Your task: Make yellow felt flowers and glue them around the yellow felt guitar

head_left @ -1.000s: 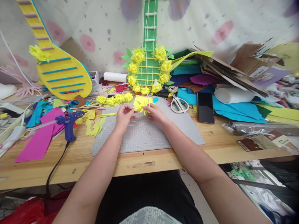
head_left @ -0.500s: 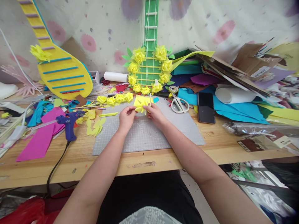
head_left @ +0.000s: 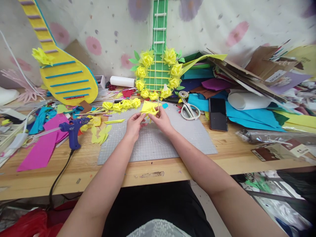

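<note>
A yellow paper flower [head_left: 150, 111] is pinched between both hands above the grey cutting mat [head_left: 158, 144]. My left hand [head_left: 134, 124] grips its left side with thumb and fingers. My right hand [head_left: 161, 119] holds its right side, and a thin stick [head_left: 158, 101] stands up from among those fingers. Just behind the flower lies a square of yellow paper [head_left: 147, 104]. A row of finished yellow paper roses [head_left: 126, 104] sits at the back left of the mat. Cut yellow paper scraps [head_left: 100, 135] lie by the mat's left edge.
A blue glue gun [head_left: 73, 130] with a black cord stands at left beside pink paper [head_left: 39, 148]. White-handled scissors [head_left: 189, 110] and a phone [head_left: 218, 114] lie at right. Behind stand a green paper guitar [head_left: 159, 65] with yellow roses and a yellow one [head_left: 69, 77].
The yellow paper flower has turned and tilted between my fingers. The stick at my right hand now leans less and rises slightly. My right hand has shifted a little to the left.
</note>
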### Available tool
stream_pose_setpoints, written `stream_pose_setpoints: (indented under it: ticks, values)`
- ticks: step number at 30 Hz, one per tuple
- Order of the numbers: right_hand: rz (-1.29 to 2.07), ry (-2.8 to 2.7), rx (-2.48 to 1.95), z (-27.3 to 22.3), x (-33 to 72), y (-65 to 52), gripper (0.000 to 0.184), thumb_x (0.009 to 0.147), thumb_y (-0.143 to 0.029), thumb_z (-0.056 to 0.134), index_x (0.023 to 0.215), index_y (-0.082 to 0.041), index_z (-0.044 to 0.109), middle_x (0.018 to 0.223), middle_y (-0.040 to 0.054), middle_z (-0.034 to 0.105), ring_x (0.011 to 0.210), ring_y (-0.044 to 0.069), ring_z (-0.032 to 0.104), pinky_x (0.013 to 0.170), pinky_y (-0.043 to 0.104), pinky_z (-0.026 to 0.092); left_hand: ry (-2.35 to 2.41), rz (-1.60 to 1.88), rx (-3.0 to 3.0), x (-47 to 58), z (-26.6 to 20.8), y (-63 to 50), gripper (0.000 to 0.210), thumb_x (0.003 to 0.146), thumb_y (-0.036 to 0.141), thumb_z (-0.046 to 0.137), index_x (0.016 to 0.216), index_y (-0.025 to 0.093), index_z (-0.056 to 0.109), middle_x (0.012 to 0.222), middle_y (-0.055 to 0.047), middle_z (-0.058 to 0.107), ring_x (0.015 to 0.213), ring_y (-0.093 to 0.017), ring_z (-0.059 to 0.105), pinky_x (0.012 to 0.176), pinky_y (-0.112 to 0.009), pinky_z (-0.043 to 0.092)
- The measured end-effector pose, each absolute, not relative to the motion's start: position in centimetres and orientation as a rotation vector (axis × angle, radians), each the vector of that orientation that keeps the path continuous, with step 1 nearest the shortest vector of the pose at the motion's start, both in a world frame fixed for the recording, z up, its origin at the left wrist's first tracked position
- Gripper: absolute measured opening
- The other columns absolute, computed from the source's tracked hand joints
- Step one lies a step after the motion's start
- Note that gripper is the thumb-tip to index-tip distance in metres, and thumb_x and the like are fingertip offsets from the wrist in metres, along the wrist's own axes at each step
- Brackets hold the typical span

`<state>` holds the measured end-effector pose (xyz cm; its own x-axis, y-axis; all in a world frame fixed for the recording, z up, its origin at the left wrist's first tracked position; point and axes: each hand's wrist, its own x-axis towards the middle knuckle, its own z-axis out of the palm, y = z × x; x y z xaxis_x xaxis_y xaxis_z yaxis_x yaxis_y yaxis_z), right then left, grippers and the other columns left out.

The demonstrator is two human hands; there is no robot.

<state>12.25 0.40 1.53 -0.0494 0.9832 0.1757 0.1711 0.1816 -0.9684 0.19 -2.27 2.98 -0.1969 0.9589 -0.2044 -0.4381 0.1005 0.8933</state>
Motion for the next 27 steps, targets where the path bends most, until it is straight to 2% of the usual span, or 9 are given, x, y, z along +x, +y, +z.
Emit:
stream_pose_setpoints:
  ticks: [6,12,18,21,24,27]
  values:
    - [0.981,-1.455,-1.209,1.8,12.4,0.4,0.032,0.066,-0.038,0.060,0.082,-0.022,0.036,0.063,-0.0066,0.038,0.055,0.008,0.037,0.053,0.024,0.028,1.044,1.320,0.573,0.1,3.3,-2.4,0.021,0.056,0.023,0.075,0.071,0.014,0.064,0.065,0.002,0.057,0.052,-0.005,0.050,0.047,-0.019,0.045]
    - [1.019,-1.440,-1.158,1.9,12.7,0.5,0.031,0.068,-0.038,0.060,0.082,-0.023,0.037,0.066,-0.0059,0.036,0.056,0.008,0.035,0.053,0.023,0.028,1.023,1.294,0.596,0.3,3.3,-2.5,0.012,0.060,0.017,0.073,0.067,0.014,0.063,0.056,0.005,0.050,0.048,-0.003,0.044,0.047,-0.017,0.045]
    - [1.038,-1.388,-1.157,2.2,13.1,0.6,0.036,0.068,-0.042,0.062,0.086,-0.024,0.037,0.063,-0.0061,0.031,0.056,0.010,0.033,0.054,0.024,0.028,1.000,1.299,0.538,0.4,3.2,-2.4,0.009,0.065,0.015,0.069,0.068,0.014,0.061,0.064,0.003,0.057,0.055,-0.005,0.052,0.058,-0.021,0.050]
    - [0.908,-1.380,-1.197,2.8,13.5,0.2,0.032,0.076,-0.049,0.053,0.089,-0.024,0.037,0.065,-0.0041,0.037,0.060,0.012,0.038,0.058,0.026,0.029,1.008,1.340,0.463,0.3,3.1,-2.2,0.005,0.070,0.015,0.065,0.072,0.015,0.061,0.070,0.001,0.061,0.061,-0.007,0.057,0.063,-0.022,0.051]
    - [0.775,-1.525,-1.195,3.3,13.6,-0.7,0.022,0.086,-0.046,0.039,0.084,-0.024,0.039,0.071,-0.0009,0.045,0.065,0.014,0.041,0.061,0.027,0.027,0.988,1.387,0.391,0.1,3.0,-1.9,0.002,0.074,0.016,0.061,0.076,0.017,0.062,0.078,0.000,0.065,0.067,-0.008,0.059,0.069,-0.023,0.052]
    - [0.760,-1.795,-1.175,3.1,13.0,-1.3,0.019,0.086,-0.040,0.042,0.077,-0.023,0.042,0.067,-0.0011,0.048,0.061,0.014,0.039,0.059,0.027,0.024,0.939,1.403,0.387,-0.1,2.8,-1.8,0.005,0.077,0.017,0.057,0.078,0.018,0.062,0.082,0.000,0.066,0.071,-0.008,0.061,0.074,-0.025,0.051]
